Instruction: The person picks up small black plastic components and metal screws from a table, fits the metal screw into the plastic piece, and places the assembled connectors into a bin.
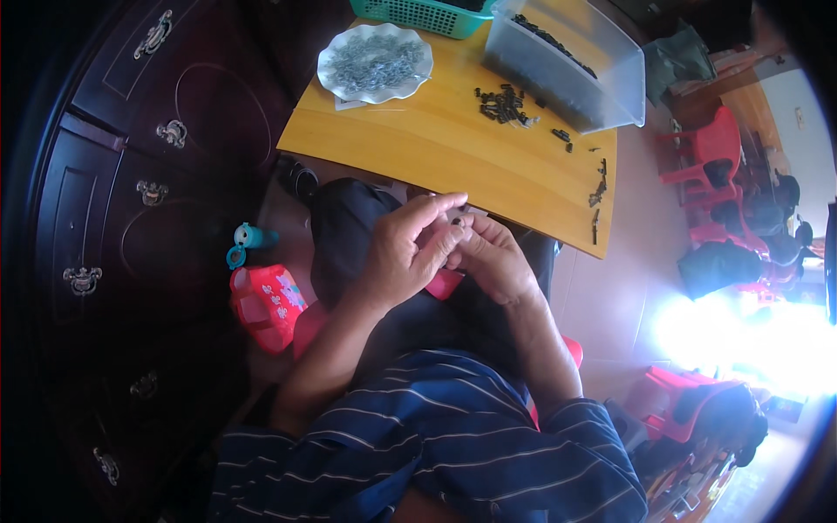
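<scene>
Above my lap, just off the near edge of the table, my left hand (408, 246) and my right hand (499, 261) meet at the fingertips. Between them a small black part (457, 222) shows, mostly covered by my fingers, so its exact kind is hidden. The left thumb presses toward it while the left index finger stretches out over the top. Thumb and fingers of the right hand pinch it from the other side. On the wooden table (392, 144) beyond lies a loose pile of similar small black parts (506, 106).
A scalloped white plate (330, 77) of small clear or silvery pieces stands far left. Behind are a green basket (418, 16) and a translucent bin (610, 87) with black parts. More black pieces (598, 192) line the right edge. Dark drawers (148, 113) flank the left; a red bag (270, 305) sits below.
</scene>
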Action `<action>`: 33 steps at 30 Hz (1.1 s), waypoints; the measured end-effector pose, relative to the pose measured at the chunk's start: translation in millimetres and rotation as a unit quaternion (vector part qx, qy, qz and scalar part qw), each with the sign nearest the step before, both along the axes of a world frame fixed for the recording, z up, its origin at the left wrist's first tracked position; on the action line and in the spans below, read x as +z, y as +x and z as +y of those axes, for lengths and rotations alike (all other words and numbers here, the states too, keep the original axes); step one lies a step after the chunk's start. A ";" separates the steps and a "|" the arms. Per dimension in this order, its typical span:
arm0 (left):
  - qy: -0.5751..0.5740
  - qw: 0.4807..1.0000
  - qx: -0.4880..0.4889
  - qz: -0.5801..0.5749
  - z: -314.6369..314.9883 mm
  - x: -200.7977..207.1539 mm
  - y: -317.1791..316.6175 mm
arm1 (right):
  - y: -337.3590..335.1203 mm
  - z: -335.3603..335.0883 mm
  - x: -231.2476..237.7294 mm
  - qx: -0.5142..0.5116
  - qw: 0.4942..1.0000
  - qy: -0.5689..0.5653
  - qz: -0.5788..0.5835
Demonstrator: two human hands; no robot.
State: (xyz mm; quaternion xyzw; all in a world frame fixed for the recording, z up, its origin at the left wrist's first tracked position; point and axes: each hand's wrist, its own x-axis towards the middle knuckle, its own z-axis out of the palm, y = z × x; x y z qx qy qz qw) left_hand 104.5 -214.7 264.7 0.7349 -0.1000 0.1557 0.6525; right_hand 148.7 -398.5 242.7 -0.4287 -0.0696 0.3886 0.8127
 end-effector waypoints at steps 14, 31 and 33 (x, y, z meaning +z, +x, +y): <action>0.169 0.983 0.049 -0.059 -7.6 -11.0 2.9 | -3.4 4.7 -1.2 -0.060 0.997 0.002 0.042; 0.105 0.993 0.000 -0.044 -5.0 1.0 -1.6 | -4.9 4.1 -8.9 -0.002 0.991 0.106 0.079; 0.094 0.995 -0.010 -0.036 -4.7 -2.1 -1.0 | -5.2 5.2 -5.7 -0.015 0.989 0.111 0.092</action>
